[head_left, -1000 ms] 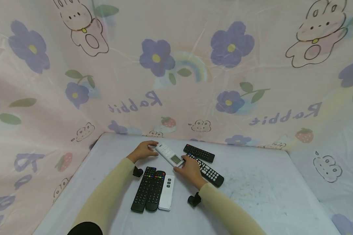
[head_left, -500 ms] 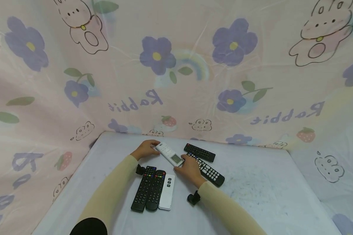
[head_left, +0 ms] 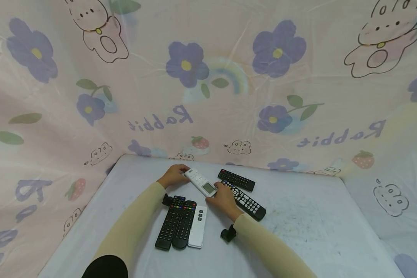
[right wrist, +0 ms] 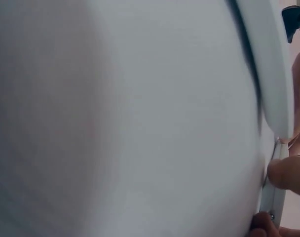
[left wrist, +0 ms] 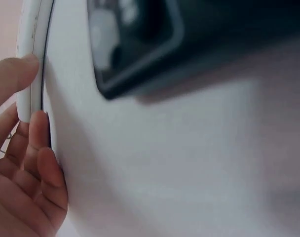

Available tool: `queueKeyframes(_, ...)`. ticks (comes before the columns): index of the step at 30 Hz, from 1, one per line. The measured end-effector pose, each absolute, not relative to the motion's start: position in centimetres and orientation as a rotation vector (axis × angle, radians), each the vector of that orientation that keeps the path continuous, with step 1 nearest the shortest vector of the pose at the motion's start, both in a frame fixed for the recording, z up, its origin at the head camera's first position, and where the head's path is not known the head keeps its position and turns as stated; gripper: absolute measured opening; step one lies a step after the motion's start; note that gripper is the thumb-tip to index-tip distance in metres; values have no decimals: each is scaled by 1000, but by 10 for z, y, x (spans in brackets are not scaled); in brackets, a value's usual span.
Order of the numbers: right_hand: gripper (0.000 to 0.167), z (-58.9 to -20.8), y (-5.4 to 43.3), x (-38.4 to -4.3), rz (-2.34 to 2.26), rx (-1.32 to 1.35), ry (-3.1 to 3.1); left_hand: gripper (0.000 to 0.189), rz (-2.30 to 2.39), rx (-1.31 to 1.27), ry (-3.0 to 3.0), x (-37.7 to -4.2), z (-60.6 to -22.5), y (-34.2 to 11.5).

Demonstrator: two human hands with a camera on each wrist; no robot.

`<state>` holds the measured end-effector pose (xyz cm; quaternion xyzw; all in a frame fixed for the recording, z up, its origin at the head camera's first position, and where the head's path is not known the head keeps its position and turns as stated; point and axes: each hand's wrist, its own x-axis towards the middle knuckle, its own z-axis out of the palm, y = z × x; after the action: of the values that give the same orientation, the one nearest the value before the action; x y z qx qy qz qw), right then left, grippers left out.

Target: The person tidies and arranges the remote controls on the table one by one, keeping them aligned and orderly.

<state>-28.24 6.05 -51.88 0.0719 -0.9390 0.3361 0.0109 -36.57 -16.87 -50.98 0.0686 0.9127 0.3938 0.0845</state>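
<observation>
White remote (head_left: pixel 200 182) sits just below frame centre, long axis slanting upper left to lower right. Left grip (head_left: pixel 173 175) pinches its upper-left end, right grip (head_left: pixel 225 199) its lower-right; neither's nearer.

The slim white plastic remote (head_left: pixel 198 179) has a grey rectangular screen (head_left: pixel 208 188) at four o'clock; the pale pink hanging sheet (head_left: pixel 226 116) bears purple, yellow-centred flowers (head_left: pixel 185 65).

White table (head_left: pixel 305 216), three remotes (head_left: pixel 184 224) side by side, two black remotes (head_left: pixel 236 180) farther back, white screened remote (head_left: pixel 196 178)
</observation>
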Motion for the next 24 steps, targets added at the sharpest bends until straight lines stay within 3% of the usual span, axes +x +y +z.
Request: queueKeyframes(24,66,-512,73,-272,1114,291,-2852,49,1263,299,2644,-358,-505,-172)
